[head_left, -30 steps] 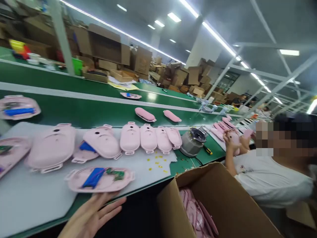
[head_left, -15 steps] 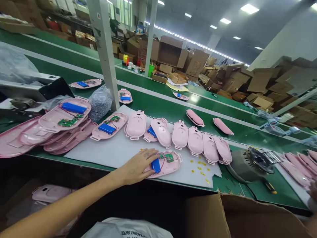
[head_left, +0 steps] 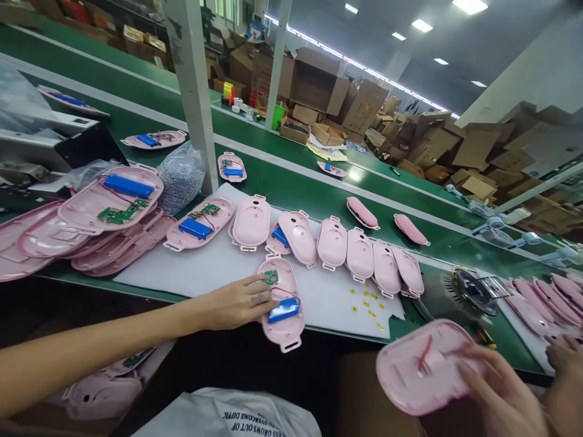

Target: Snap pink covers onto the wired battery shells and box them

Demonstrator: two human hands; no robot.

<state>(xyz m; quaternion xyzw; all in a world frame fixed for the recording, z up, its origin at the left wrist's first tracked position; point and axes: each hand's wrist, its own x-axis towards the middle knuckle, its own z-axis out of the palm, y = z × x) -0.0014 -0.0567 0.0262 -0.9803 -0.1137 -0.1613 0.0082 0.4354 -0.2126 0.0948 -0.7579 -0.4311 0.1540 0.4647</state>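
Note:
A pink plastic casing half (head_left: 283, 282) lies near the bench's front edge, its long side pointing toward me. Inside it sit a blue battery pack (head_left: 283, 310) and a green circuit board (head_left: 271, 277) joined by wires. My left hand (head_left: 241, 302) grips its left side, fingers over the rim beside the battery. At the lower right, my right hand (head_left: 503, 388) holds a pink casing cover (head_left: 423, 367) by its right end, above a cardboard box. The cover's inner side faces me, with a red wire on it. Several closed-side-up pink casings (head_left: 331, 243) stand in a row behind.
Stacked pink shells (head_left: 113, 203) are at the left beside a bag of small parts (head_left: 181, 176). Yellow bits (head_left: 370, 306) lie scattered on the white foam sheet (head_left: 325, 303). A grey lamp-like device (head_left: 439, 297) stands right. Another person's hand (head_left: 565, 355) is at the far right edge.
The casing half under my left hand has turned from lying sideways to pointing toward me. My right hand has come into view with a pink cover.

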